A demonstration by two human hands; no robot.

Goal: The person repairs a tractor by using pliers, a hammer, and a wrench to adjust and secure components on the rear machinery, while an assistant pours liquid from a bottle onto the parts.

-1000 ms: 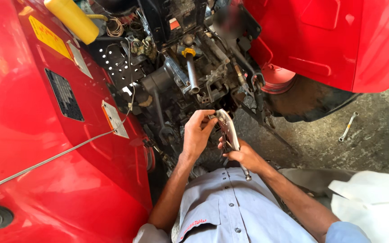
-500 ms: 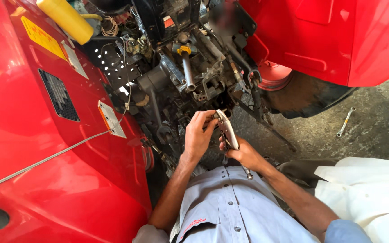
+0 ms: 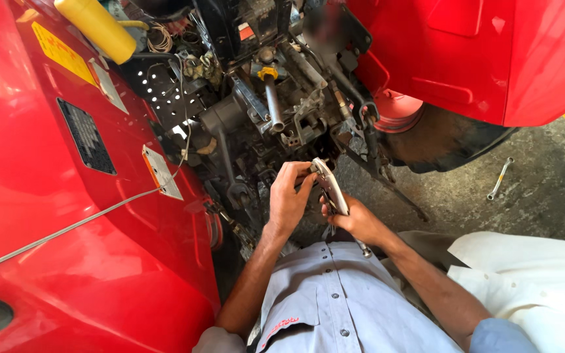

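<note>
Pliers (image 3: 330, 187), long, silver and scuffed, point up at the dark greasy machinery (image 3: 276, 111) between red body panels (image 3: 67, 216); a wrench (image 3: 499, 178) lies apart on the concrete floor (image 3: 524, 202). Your right hand (image 3: 354, 221) clenches their handles; your left hand (image 3: 289, 196) pinches their jaw end.

The left hand (image 3: 289, 196) has crept up along the locking pliers (image 3: 330, 187) toward their head, fingertips now at it.
</note>
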